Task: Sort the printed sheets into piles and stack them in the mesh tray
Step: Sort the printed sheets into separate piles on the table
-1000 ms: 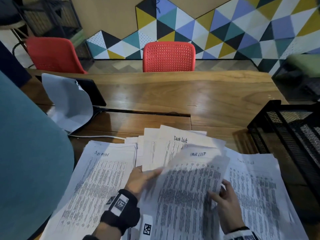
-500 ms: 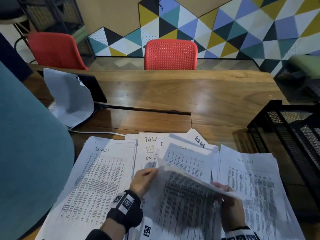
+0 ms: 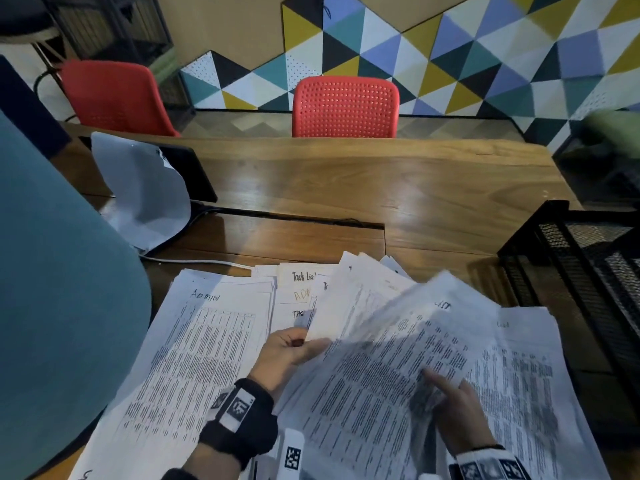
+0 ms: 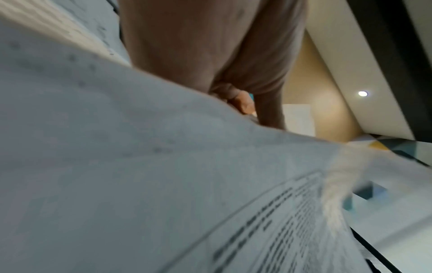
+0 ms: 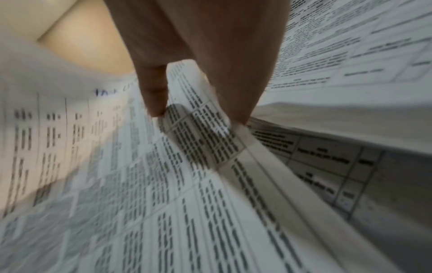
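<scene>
Beyond the spread printed paper sheets (image 3: 207, 344), the brown wooden tabletop (image 3: 398, 188) lies open up to the two red perforated plastic chairs (image 3: 344, 107). The black wire mesh tray (image 3: 568, 258) walls the right side; a curled white sheet (image 3: 142, 192) over a black tablet (image 3: 188, 171) and a white cable (image 3: 194, 262) block the left.

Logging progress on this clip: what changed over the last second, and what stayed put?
The lifted sheet, pinched by the right hand, swung up and rightward toward the right pile. The left hand took hold of the middle stack's edge and tilted it up, uncovering the handwritten page. The ADMIN pile and mesh tray stayed as they were.
</scene>
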`<state>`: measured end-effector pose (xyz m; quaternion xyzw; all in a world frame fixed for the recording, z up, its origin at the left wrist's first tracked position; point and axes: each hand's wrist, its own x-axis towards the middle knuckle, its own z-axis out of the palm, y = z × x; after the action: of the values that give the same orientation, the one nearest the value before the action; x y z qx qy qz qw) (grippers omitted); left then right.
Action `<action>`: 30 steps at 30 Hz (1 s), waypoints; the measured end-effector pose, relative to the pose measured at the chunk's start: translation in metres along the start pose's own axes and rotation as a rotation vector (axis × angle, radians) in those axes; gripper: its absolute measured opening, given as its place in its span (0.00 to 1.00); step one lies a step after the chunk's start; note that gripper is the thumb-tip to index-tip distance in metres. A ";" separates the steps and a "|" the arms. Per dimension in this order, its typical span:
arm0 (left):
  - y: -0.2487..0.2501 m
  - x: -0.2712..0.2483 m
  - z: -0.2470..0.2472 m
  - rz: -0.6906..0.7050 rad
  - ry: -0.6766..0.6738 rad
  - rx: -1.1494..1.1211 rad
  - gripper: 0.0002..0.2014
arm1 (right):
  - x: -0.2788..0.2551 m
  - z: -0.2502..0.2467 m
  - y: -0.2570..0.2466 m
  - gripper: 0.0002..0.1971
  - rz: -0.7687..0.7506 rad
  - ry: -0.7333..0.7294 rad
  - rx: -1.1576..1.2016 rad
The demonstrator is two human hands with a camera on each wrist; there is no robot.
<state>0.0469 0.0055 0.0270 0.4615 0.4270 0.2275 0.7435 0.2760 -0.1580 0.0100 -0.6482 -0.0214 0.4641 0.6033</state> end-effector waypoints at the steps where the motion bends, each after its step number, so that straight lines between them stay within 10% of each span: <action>1: 0.004 -0.001 0.002 0.007 -0.002 -0.020 0.21 | -0.001 0.002 -0.001 0.11 0.050 -0.024 0.006; 6: 0.012 -0.003 0.007 0.024 0.067 -0.147 0.03 | 0.001 0.002 0.003 0.26 -0.028 -0.070 0.032; 12: 0.006 -0.001 0.000 -0.106 0.109 -0.140 0.15 | -0.007 0.000 -0.001 0.32 -0.037 -0.069 0.167; 16: 0.012 -0.014 0.007 -0.182 0.013 0.008 0.17 | -0.018 0.012 -0.004 0.11 0.005 -0.093 -0.049; 19: 0.022 -0.017 0.014 -0.228 0.052 0.066 0.38 | -0.026 0.021 -0.014 0.05 -0.039 -0.097 -0.158; 22: 0.024 -0.011 0.016 -0.187 0.097 0.001 0.33 | -0.032 0.012 -0.031 0.06 -0.018 -0.038 0.016; 26: -0.006 0.010 0.018 -0.081 0.254 0.693 0.19 | -0.022 -0.047 -0.065 0.07 -0.049 0.226 0.033; 30: -0.030 0.026 0.031 -0.052 0.287 0.995 0.31 | -0.008 -0.119 -0.081 0.07 -0.077 0.533 -0.491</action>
<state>0.0850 -0.0046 -0.0036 0.7127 0.5926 0.0396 0.3734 0.3891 -0.2309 0.0602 -0.8707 0.0017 0.2368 0.4311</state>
